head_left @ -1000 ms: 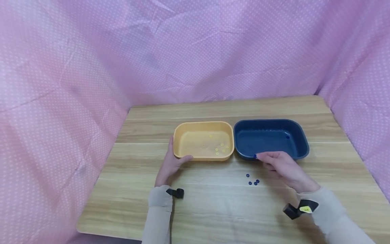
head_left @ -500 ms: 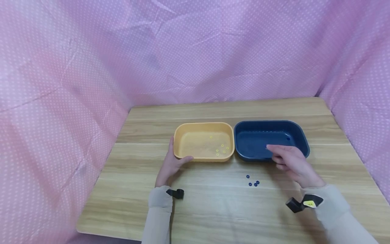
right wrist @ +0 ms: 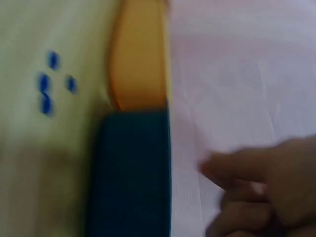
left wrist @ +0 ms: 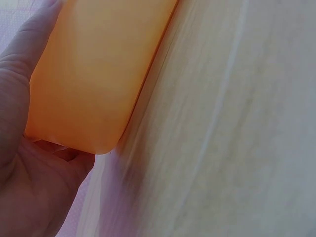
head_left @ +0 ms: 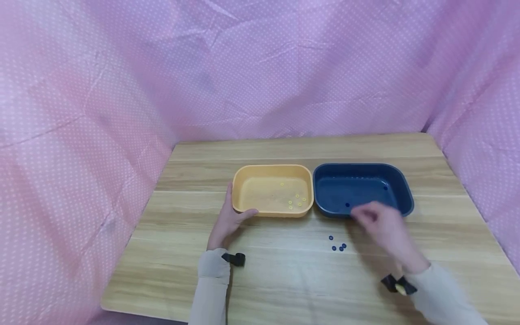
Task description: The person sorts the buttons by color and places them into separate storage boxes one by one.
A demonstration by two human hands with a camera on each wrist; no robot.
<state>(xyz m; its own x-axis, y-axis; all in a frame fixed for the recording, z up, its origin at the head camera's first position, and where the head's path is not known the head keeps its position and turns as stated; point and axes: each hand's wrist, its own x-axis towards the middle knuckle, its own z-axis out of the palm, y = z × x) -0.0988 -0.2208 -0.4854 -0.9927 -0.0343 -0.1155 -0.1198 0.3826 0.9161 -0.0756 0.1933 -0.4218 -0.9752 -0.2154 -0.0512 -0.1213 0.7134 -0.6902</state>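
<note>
My left hand (head_left: 227, 221) grips the left front corner of a yellow-orange plastic box (head_left: 276, 213), thumb along the near rim and fingers along the left side. The left wrist view shows the thumb (left wrist: 17, 74) pressed to the box wall (left wrist: 89, 89). Several small yellow rings (head_left: 297, 196) lie inside. My right hand (head_left: 386, 230), blurred, is over the near rim of a dark blue box (head_left: 361, 164), fingers curled and no item showing in them. Two small dark blue round beads are inside this box, one near the front (head_left: 347, 205), another at the right (head_left: 385, 188).
Several more blue beads (head_left: 341, 248) lie loose on the wooden table (head_left: 284, 280), in front of the blue box. Both boxes stand side by side. Pink dotted cloth (head_left: 260, 67) hangs behind the table and at its sides.
The bead pinched in my right hand has been let go and now lies in the blue box. That hand went right over the box, then back toward the near rim. My left hand stays put.
</note>
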